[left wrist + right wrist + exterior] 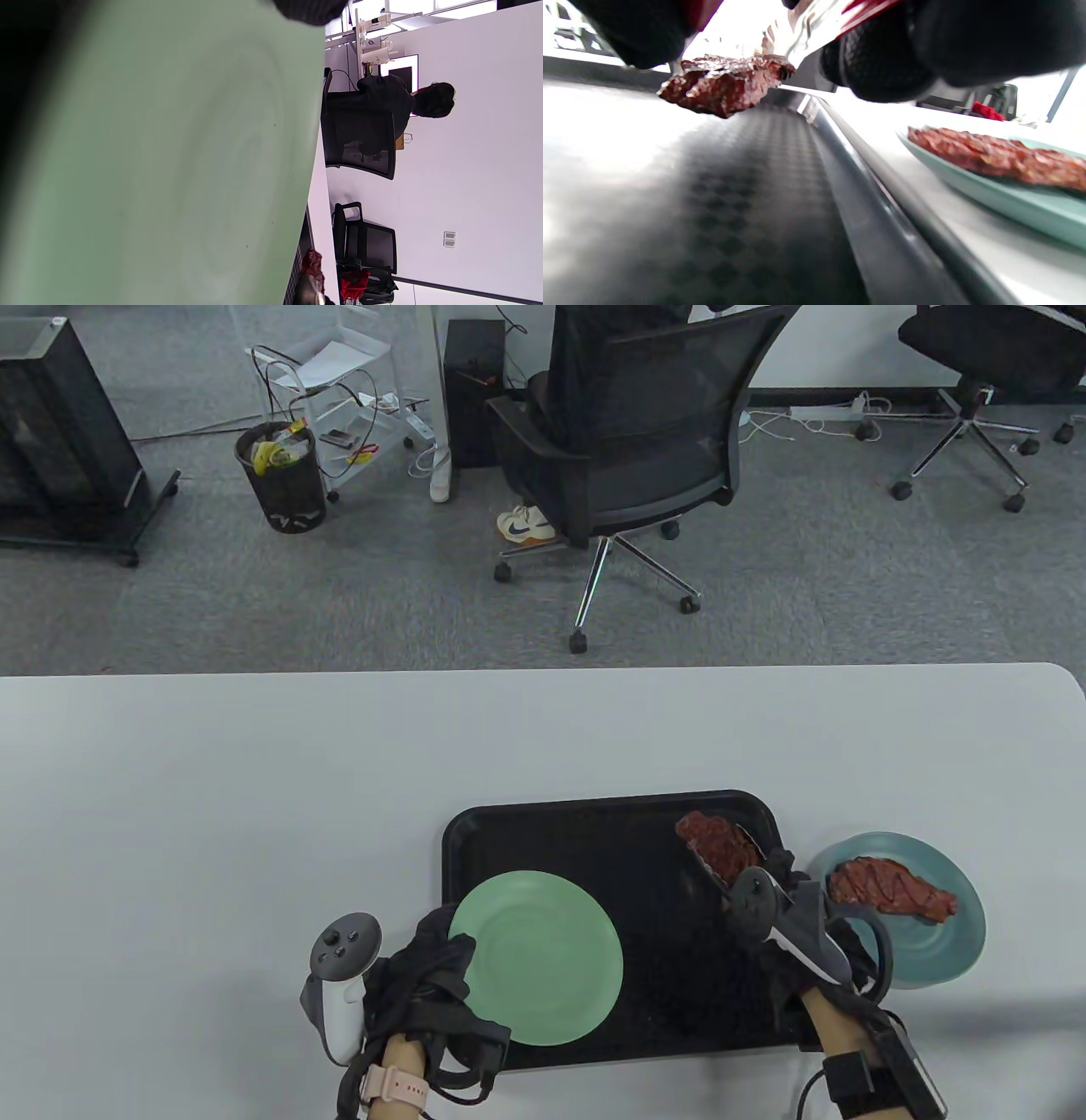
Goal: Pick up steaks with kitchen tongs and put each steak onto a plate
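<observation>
Steak (719,848) in tongs (721,872) over tray (543,823), chair (632,449) beyond

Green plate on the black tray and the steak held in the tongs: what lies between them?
Only bare black tray; the table view shows nothing else between the green plate and the tong-held steak.

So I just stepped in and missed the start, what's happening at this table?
A person in sensor gloves is moving steaks onto plates. The right hand grips kitchen tongs that hold one steak lifted above the black tray. The left hand holds the edge of an empty green plate on the tray. A second steak already lies on the blue plate just right of the tray.
</observation>
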A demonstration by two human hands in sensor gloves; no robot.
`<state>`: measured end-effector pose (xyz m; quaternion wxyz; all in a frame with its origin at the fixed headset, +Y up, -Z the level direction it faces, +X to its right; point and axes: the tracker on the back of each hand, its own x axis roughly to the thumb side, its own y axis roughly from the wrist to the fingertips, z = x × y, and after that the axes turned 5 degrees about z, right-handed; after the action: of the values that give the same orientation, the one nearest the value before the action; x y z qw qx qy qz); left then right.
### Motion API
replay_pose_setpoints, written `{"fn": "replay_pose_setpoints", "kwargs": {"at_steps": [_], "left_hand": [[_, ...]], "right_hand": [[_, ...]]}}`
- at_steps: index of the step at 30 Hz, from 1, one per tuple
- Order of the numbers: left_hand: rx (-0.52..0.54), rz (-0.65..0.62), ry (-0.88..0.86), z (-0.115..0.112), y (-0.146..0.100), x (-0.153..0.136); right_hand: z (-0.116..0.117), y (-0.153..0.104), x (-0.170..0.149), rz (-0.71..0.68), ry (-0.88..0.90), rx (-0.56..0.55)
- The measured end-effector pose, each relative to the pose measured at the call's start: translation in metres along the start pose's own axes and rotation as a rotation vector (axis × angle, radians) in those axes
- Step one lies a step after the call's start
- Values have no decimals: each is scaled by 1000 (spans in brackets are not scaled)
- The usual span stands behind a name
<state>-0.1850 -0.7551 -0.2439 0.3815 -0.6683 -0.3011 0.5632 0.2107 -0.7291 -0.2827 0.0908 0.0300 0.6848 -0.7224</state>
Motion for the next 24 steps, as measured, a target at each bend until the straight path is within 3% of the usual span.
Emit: {"fn": "replay_pose_setpoints", "kwargs": {"at_steps": [10,17,24], "left_hand": [[-37,-8,19,-13,0,1],[-74,-19,8,-18,-1,1],[-115,-32,-30,-17,0,-1]], "right_hand": [[-49,-65,46,-378,135,-68],[-43,-84,86,-518,86,-39],[-40,-86,99,-549,78,-23]]}}
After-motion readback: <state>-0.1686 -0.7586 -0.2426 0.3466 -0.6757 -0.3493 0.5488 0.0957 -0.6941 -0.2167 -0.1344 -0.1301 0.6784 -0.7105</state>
